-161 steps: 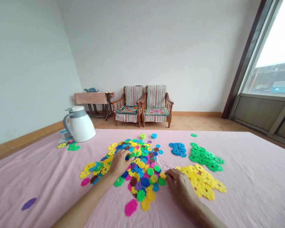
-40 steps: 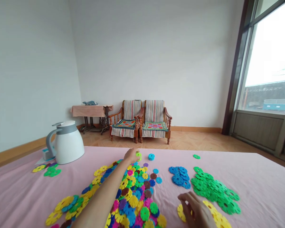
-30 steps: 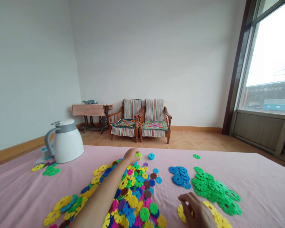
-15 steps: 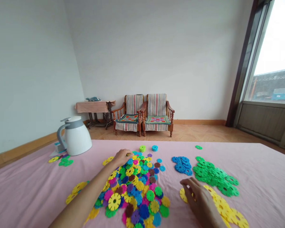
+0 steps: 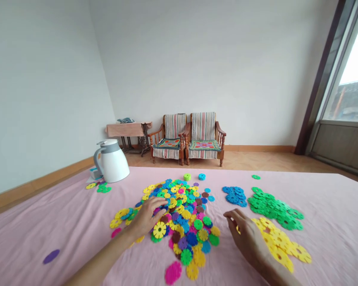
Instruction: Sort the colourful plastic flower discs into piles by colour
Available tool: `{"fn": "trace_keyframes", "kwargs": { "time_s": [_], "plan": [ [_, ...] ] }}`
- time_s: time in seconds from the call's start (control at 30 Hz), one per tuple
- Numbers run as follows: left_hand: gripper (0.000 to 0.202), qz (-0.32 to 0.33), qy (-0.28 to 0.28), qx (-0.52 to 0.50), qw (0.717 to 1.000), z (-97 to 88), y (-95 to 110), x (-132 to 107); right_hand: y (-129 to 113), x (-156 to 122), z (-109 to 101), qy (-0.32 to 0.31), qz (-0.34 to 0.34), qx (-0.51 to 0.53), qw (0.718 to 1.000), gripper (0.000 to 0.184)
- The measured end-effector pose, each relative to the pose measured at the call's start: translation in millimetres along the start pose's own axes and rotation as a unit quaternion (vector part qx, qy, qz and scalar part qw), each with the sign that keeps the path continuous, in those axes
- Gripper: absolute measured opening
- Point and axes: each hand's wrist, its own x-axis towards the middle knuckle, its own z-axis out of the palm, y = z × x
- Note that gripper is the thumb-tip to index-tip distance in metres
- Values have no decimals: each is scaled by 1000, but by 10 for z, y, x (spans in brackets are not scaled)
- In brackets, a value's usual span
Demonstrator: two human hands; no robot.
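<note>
Across the near left part of the mixed pile of discs (image 5: 186,214), the left hand (image 5: 146,218) reaches with its palm down, thumb and fingers loosely bent with a gap between them; whether the tips touch the discs cannot be told. The pile spreads over the middle of a pink cloth (image 5: 331,222), its notched, flower-shaped pieces overlapping in yellow, green, blue, pink, purple and brown.

To its right, the right hand (image 5: 247,234) is beside the near left side of the yellow pile (image 5: 282,244). Its fingers are curled toward the thumb, and a sliver of yellow shows next to them; whether they grip a disc cannot be told. Beyond this hand lie a blue group (image 5: 235,197) and, further right, a green pile (image 5: 273,208), with a lone green disc (image 5: 255,177) further back.

Just past the far end of the mixed pile, a lime-green stack (image 5: 187,177) and a light-blue stack (image 5: 201,176) stand side by side, apart. A pink disc (image 5: 173,272) lies at the near edge of the pile, and a purple disc (image 5: 51,256) well off to the left. At the far left stands a white jug (image 5: 115,165), upright, with a few green discs (image 5: 104,188) in front of it.
</note>
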Motion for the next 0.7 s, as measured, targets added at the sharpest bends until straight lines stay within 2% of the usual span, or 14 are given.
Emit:
{"fn": "trace_keyframes", "kwargs": {
  "time_s": [0.1, 0.2, 0.33, 0.43, 0.53, 0.7],
  "plan": [
    [23, 5, 44, 8, 999, 59, 58, -158, -229, -36, 111, -41, -14, -12, 999, 32],
    [22, 15, 66, 19, 998, 105, 85, -216, -506, -65, 194, -77, -30, -41, 996, 30],
    [20, 18, 73, 25, 997, 117, 104, -203, -748, -51, 241, -42, -49, -77, 995, 23],
    [18, 14, 53, 20, 998, 102, 122, -199, -757, -50, 283, -21, -50, -70, 996, 23],
    [18, 4, 41, 17, 999, 86, 147, -215, -676, -85, 333, -30, -52, -59, 996, 26],
    [17, -10, 39, 13, 999, 67, 198, -231, -551, -128, 343, -32, -96, -48, 994, 23]
  ]
}}
